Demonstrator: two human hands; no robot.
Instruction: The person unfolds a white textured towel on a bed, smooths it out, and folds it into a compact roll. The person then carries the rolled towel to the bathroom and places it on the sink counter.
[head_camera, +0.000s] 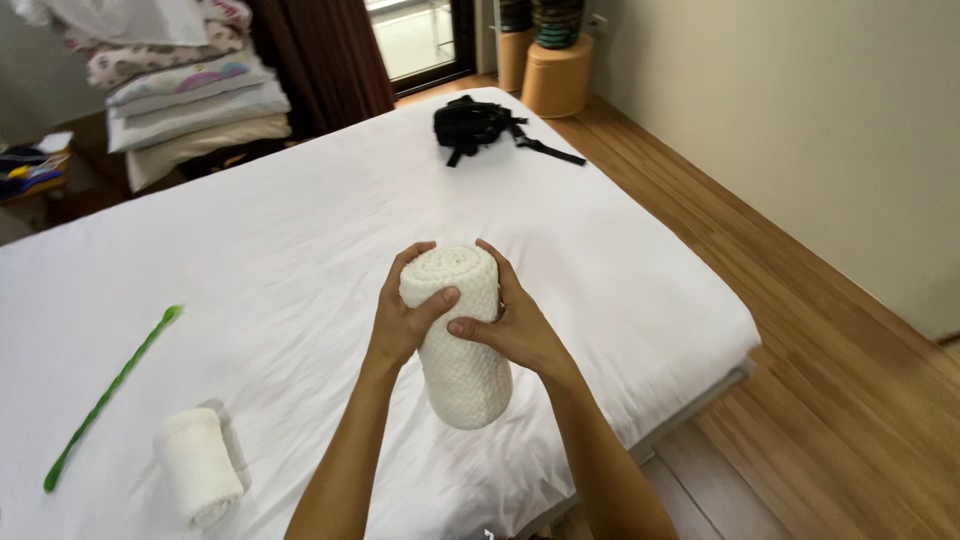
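both hands, left hand (405, 320) and right hand (515, 325), clasp rolled white towel (460, 370).

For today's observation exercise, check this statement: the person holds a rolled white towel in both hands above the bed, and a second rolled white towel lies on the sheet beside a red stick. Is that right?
One detail is wrong: the stick is green, not red, as the head view shows. The rest stands: both the left hand and right hand hold the rolled white towel above the bed, and a second rolled white towel lies on the sheet beside the stick.
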